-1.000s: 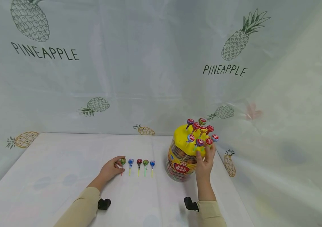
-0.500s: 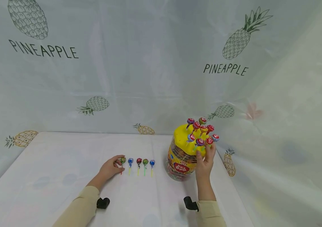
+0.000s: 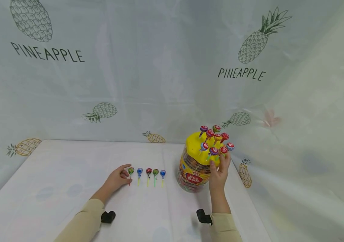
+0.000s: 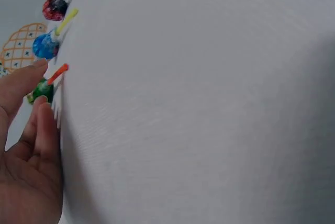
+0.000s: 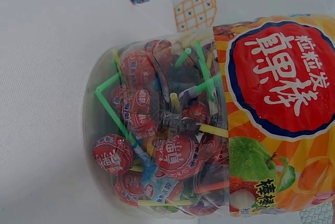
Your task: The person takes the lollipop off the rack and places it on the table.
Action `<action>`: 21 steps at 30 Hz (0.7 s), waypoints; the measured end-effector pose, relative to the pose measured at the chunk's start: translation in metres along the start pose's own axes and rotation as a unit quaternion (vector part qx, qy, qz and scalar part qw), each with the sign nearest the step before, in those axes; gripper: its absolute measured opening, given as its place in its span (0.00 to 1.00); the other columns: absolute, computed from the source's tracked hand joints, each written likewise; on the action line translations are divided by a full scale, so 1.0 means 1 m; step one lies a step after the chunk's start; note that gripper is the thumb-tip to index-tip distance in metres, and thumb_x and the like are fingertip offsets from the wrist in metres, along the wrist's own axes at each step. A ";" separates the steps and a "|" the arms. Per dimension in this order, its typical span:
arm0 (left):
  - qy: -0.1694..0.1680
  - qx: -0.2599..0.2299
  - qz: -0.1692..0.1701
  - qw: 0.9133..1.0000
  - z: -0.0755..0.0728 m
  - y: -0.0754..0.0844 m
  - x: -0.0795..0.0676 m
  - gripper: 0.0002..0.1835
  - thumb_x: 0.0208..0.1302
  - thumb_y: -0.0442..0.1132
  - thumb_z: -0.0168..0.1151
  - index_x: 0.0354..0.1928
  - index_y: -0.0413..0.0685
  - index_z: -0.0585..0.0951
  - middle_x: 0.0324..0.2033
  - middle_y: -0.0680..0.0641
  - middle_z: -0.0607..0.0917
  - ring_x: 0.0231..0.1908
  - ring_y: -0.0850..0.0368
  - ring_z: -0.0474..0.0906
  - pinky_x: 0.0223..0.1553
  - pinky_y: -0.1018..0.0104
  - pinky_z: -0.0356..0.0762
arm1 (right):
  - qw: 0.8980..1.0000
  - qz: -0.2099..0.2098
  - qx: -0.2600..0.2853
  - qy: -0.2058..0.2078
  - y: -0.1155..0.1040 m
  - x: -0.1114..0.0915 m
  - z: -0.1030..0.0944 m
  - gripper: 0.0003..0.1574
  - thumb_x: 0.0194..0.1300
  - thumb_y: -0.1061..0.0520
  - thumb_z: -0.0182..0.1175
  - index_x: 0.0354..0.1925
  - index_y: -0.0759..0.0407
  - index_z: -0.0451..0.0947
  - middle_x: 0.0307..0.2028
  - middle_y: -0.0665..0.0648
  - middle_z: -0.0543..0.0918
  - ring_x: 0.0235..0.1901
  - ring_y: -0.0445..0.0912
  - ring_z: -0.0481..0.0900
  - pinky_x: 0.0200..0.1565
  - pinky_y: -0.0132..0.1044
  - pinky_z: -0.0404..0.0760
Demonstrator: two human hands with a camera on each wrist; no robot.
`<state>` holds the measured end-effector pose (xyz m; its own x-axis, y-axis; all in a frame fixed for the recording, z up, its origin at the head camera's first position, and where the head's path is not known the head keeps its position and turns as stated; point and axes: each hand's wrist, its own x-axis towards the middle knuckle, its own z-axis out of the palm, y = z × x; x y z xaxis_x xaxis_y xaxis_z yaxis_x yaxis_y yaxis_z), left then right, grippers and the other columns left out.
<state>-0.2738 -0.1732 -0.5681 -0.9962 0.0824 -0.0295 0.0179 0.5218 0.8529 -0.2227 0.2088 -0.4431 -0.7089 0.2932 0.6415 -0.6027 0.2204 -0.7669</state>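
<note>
On the white table, a green-wrapped lollipop (image 3: pixel 131 170) with a red stick lies at the left end of a row. My left hand (image 3: pixel 115 178) is around it, thumb and fingertips apart on either side; the left wrist view shows a gap between them, with the green lollipop (image 4: pixel 42 91) in it. My right hand (image 3: pixel 218 179) touches the front right edge of the yellow lid (image 3: pixel 192 144) of a big candy jar (image 3: pixel 194 175). Its fingertips are right by a red lollipop (image 3: pixel 224 150) standing in the lid. The right wrist view leaves this hand out.
Right of the green lollipop lie a blue lollipop (image 3: pixel 140 171), a red one (image 3: pixel 149 171) and others, sticks toward me. Several lollipops stand upright in the lid; more fill the clear jar bottom (image 5: pixel 141 130). A pineapple-print curtain (image 3: pixel 160 84) hangs behind the table.
My left hand has shifted slightly to the left, its fingertips a little farther from the lollipop. The right hand and the jar have stayed in place.
</note>
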 end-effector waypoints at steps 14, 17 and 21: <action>-0.001 -0.066 0.049 0.997 -0.016 0.105 0.010 0.33 0.62 0.39 0.69 0.68 0.53 0.70 0.51 0.41 0.77 0.44 0.49 0.77 0.38 0.60 0.79 | 1.000 -0.019 0.007 0.000 0.001 0.000 -0.002 0.28 0.67 0.72 0.50 0.64 0.65 0.67 0.72 0.61 0.51 0.71 0.51 0.49 0.69 0.44 0.55; -0.011 -0.081 0.094 0.992 -0.011 0.137 0.005 0.31 0.62 0.39 0.68 0.68 0.54 0.71 0.51 0.43 0.77 0.45 0.50 0.78 0.40 0.59 0.78 | 1.000 -0.026 0.007 -0.002 0.002 0.000 -0.001 0.27 0.68 0.72 0.50 0.65 0.65 0.67 0.72 0.59 0.51 0.70 0.51 0.50 0.68 0.41 0.57; -0.038 -0.101 0.146 0.983 -0.004 0.177 0.003 0.29 0.63 0.40 0.68 0.66 0.58 0.73 0.53 0.47 0.78 0.47 0.52 0.77 0.45 0.57 0.78 | 0.999 -0.034 0.007 -0.004 0.001 0.001 0.000 0.26 0.69 0.71 0.51 0.64 0.66 0.66 0.71 0.55 0.53 0.70 0.50 0.53 0.66 0.36 0.61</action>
<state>-0.2736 -0.0838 -0.4147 -0.9417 0.2704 0.2001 0.2775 0.2885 0.9164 -0.2239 0.2092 -0.4438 -0.6683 0.2709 0.6928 -0.6553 0.2264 -0.7206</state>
